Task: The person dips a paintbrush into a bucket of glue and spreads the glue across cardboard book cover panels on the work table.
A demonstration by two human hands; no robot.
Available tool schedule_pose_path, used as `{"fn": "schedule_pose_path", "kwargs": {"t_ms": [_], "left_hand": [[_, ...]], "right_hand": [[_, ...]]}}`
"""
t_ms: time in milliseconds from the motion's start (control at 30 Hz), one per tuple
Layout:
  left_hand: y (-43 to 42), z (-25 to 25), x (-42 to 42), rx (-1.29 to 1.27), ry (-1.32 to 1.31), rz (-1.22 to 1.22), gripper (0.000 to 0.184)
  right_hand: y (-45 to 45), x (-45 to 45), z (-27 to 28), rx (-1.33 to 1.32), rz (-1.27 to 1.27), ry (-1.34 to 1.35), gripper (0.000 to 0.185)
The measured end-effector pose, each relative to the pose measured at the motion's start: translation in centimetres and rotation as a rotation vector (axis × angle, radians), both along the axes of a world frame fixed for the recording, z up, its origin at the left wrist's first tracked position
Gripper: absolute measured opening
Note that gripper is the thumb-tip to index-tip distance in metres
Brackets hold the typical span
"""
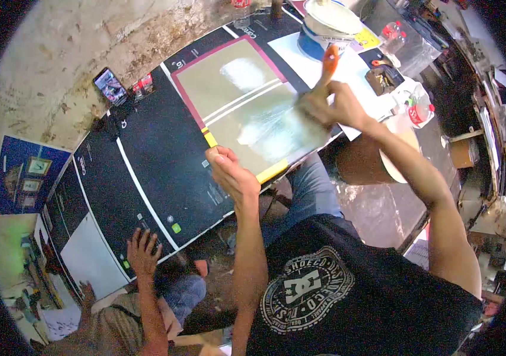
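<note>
A grey-beige board [217, 95] with maroon and yellow edging lies on the dark table, two white stripes across it. One white wet-looking smear [244, 74] is on its far part, and a wider streaky one [270, 133] on its near part. My left hand [233, 173] grips the board's near left corner, fingers curled at the edge. In my right hand [345, 107] is a brush [329, 62] with an orange-tipped handle, held over the board's right side. Its bristle end is smeared by motion.
A white and blue bucket [330, 26] stands on white paper [291, 50] behind the board. A phone [110, 86] leans near the wall. Plastic bottles [422, 113] are at the right. Another person's hands [144, 252] rest at the table's left, by a pale sheet [93, 258].
</note>
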State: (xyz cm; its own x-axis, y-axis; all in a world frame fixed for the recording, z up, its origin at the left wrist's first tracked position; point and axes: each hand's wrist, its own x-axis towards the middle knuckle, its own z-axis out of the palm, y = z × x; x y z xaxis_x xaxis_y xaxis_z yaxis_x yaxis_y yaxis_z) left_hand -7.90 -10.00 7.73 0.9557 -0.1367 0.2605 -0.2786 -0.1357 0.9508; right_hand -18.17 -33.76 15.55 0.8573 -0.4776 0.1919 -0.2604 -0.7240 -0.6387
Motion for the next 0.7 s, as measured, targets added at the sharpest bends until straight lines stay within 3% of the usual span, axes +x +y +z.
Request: {"fn": "schedule_pose_path", "kwargs": {"t_ms": [67,100,133,200,233,267,333,400,500,533,600,633,700], "left_hand": [[-0.5,-0.2,-0.1,-0.019,0.006,-0.004,0.044],[-0.6,0.1,-0.3,-0.011,0.024,-0.004,0.044],[-1.0,0.4,-0.5,0.008,-0.013,-0.007,0.045],[-1.0,1.0,-0.8,0.074,-0.087,-0.003,0.049],[-0.8,1.0,-0.8,0.100,-0.104,-0.015,0.048],[-0.8,1.1,-0.8,0.123,-0.121,-0.028,0.047],[-0.7,1.2,-0.8,0.173,-0.150,-0.044,0.046],[-0.9,1.3,-1.0,0.229,-0.169,-0.036,0.045],[-1.3,1.6,-1.0,0.209,-0.158,-0.024,0.041],[-1.3,1.6,-1.0,0.220,-0.163,-0.024,0.041],[-1.4,1.7,-1.1,0.261,-0.158,-0.018,0.039],[-1.3,1.2,-1.1,0.272,-0.147,-0.011,0.039],[-1.1,0.8,-1.2,0.276,-0.107,-0.022,0.036]], "right_hand": [[-2.9,-1.2,4.1,-0.155,-0.157,0.148,0.037],[-3.1,-1.6,5.2,-0.215,-0.146,0.061,0.039],[-3.2,-1.5,4.6,-0.198,-0.092,-0.109,0.029],[0.2,-0.7,4.9,0.054,0.165,-0.200,0.026],[1.8,-0.3,5.9,0.160,0.312,-0.047,0.030],[1.7,0.8,4.6,0.096,0.492,-0.036,0.031],[-3.4,3.7,-1.1,-0.128,0.372,0.048,0.033],[-6.6,7.1,1.8,-0.228,0.221,0.040,0.036],[-6.8,10.7,3.9,-0.326,0.291,-0.359,0.037],[-5.5,11.5,3.7,-0.173,0.429,-0.399,0.039],[-3.8,12.7,3.5,0.050,0.717,-0.072,0.029],[-5.3,15.0,0.1,-0.217,0.707,-0.066,0.029],[-9.9,19.8,-0.3,-0.263,0.446,0.058,0.032]]}}
